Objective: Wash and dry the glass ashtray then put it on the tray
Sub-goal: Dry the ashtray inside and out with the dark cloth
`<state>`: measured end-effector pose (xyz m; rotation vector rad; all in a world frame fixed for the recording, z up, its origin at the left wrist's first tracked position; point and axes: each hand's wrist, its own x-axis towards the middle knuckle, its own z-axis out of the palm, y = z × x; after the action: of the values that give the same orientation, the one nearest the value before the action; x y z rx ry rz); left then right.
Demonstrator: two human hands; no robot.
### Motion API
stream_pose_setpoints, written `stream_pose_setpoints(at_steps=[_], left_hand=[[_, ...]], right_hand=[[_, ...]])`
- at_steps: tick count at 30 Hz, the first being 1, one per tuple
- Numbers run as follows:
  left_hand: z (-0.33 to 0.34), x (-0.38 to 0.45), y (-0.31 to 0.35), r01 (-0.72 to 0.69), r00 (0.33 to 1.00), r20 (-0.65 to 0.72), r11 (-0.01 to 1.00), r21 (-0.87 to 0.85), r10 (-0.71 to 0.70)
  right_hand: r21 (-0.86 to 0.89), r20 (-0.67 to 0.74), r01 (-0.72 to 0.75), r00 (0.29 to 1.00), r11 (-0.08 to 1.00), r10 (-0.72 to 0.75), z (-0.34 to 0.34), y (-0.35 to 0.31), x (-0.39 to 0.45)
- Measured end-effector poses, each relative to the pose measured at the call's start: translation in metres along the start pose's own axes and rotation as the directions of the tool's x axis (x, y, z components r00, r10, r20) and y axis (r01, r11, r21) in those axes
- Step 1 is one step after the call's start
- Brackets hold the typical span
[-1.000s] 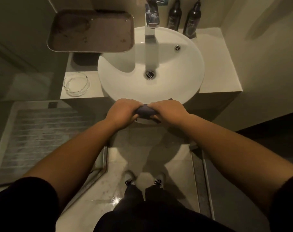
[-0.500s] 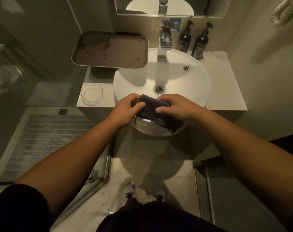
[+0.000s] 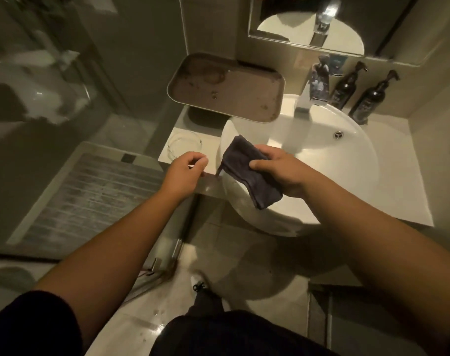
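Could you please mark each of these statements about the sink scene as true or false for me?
1. The right hand holds the dark cloth. True.
2. The glass ashtray sits on the tray. False: it rests on the counter to the left of the basin, in front of the tray.
3. The left hand also grips the cloth. False: it holds nothing and is near the ashtray.
4. Two dark pump bottles stand behind the basin. True.
5. The cloth lies in the bottom of the basin. False: it is held up over the basin's front rim.
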<state>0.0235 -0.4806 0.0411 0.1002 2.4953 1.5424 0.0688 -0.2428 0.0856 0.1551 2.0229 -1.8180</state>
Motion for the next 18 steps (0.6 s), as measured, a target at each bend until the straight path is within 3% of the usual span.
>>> stream_pose_setpoints(at_steps=[5, 12, 15, 18], left_hand=[[-0.039, 0.04, -0.06, 0.174, 0.982, -0.087, 0.978, 0.112, -0.165], [-0.053, 0.091, -0.094, 0.218, 0.975, -0.088, 0.943, 0.251, -0.202], [-0.052, 0.103, -0.099, 0.232, 0.973, -0.073, 0.94, 0.249, -0.221], [-0.043, 0.105, -0.101, 0.244, 0.969, -0.111, 0.926, 0.286, -0.221]], right_hand=[[0.001, -0.038, -0.008, 0.999, 1.0, 0.008, -0.001, -0.014, 0.056], [-0.382, 0.011, 0.011, 1.0, 0.924, -0.008, 0.02, -0.037, 0.132], [-0.591, 0.026, 0.07, 0.997, 0.804, -0.068, 0.037, -0.042, 0.163], [-0.801, 0.043, 0.163, 0.975, 0.576, -0.216, 0.054, -0.043, 0.194]])
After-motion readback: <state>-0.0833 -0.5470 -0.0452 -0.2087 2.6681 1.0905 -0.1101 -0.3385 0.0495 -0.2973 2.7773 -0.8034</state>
